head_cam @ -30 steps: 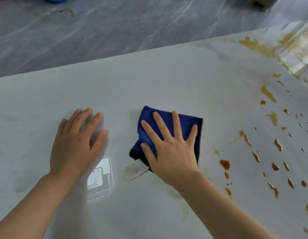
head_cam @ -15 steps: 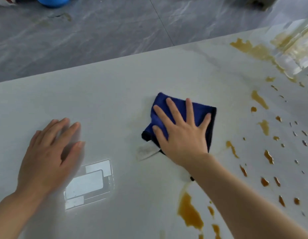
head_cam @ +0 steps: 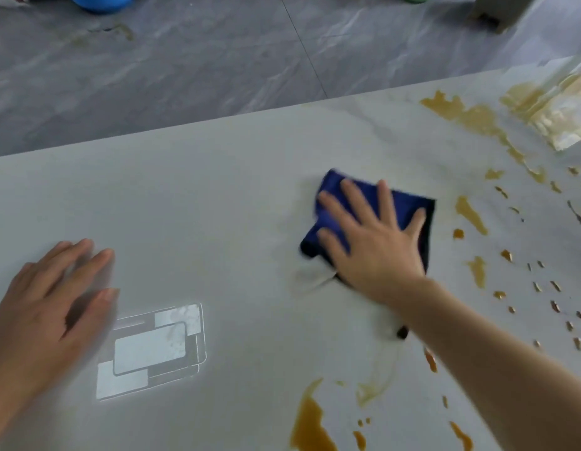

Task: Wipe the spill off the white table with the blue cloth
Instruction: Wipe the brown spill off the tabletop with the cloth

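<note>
A folded blue cloth lies flat on the white table, a white tag sticking out at its near left corner. My right hand presses on it with fingers straight and spread. My left hand rests flat on the table at the left, fingers straight. Brown spill spreads in drops and streaks to the right of the cloth, with a bigger puddle near the front edge and a long smear at the far right.
A crumpled clear plastic wrap lies on the table's far right by the smear. A bright window reflection shows on the tabletop beside my left hand. Beyond the table's far edge is grey tiled floor with a blue object.
My right hand has slid the cloth away from me and to the right, toward the drops. My left hand has shifted left and nearer to me.
</note>
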